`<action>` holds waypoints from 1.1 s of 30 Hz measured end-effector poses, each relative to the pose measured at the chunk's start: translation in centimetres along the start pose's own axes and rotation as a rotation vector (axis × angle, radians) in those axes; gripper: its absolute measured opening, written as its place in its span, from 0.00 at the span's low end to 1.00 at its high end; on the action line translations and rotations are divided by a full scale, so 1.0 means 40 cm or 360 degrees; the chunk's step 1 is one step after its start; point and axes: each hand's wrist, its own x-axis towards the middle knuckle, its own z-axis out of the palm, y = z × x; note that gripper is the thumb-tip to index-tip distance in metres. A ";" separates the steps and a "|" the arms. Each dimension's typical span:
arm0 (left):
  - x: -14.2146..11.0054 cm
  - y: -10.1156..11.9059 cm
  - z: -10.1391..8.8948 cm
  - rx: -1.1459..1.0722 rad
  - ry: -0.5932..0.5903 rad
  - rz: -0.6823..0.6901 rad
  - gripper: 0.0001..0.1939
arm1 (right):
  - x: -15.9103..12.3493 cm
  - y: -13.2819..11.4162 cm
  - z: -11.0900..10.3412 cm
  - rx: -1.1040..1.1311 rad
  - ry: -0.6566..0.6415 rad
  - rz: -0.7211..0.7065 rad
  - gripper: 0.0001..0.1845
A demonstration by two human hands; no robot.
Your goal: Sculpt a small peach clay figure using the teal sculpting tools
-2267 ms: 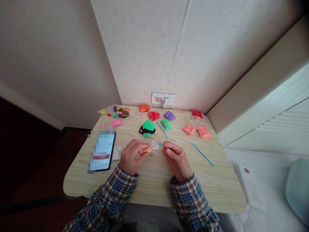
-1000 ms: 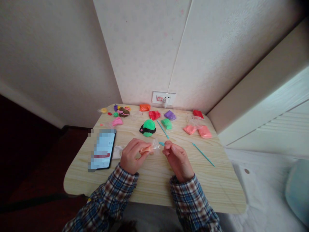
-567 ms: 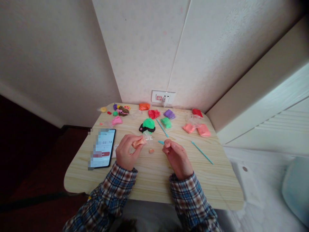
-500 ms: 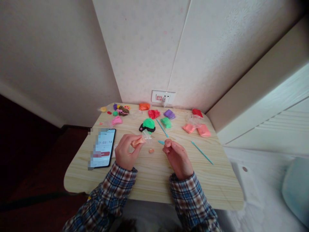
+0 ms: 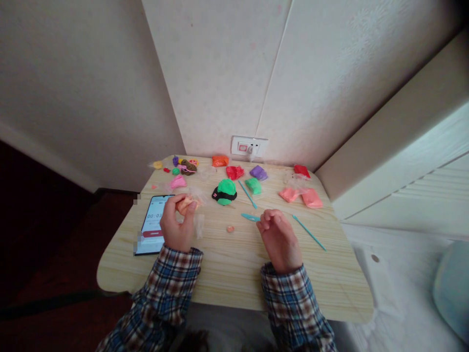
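My left hand [image 5: 178,222] is closed on a clear plastic bag of peach clay [image 5: 187,204], over the right edge of the phone. My right hand [image 5: 280,239] hovers over the table with its fingers curled in; whatever they hold, if anything, is hidden. Close to its fingertips lies a blue modelling tool [image 5: 249,216], and I cannot tell whether they touch. Between the hands a small lump of peach clay [image 5: 230,229] sits on the table. Behind it stands a green clay ball [image 5: 226,187] with a black band and a small pink decoration.
A phone [image 5: 149,230] showing a timer lies at left. Bagged clay in orange [image 5: 220,161], red [image 5: 234,172], purple [image 5: 259,172] and green [image 5: 253,185] lines the back. Coral packets [image 5: 311,198] and a thin blue tool [image 5: 309,233] lie at right. Small clay pieces [image 5: 188,167] cluster back left.
My left hand has moved left with the bag of peach clay, now covering part of the phone. My right hand has shifted slightly right, showing more of the blue tool.
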 end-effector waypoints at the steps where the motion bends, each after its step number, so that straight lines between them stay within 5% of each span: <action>1: 0.004 -0.004 -0.002 0.0039 -0.0002 0.0000 0.11 | 0.000 -0.004 -0.002 0.0009 0.0019 -0.0015 0.06; 10: 0.021 -0.014 -0.007 0.0454 -0.0221 0.0224 0.08 | 0.000 -0.011 -0.007 0.0026 0.0059 -0.0018 0.10; 23: 0.006 -0.019 0.000 0.0712 -0.0404 0.0102 0.12 | -0.001 -0.011 -0.004 0.0053 0.0094 0.0094 0.07; 33: 0.000 -0.019 0.005 0.0783 -0.0459 0.0073 0.19 | -0.004 -0.003 -0.004 -0.0245 0.0030 0.0004 0.13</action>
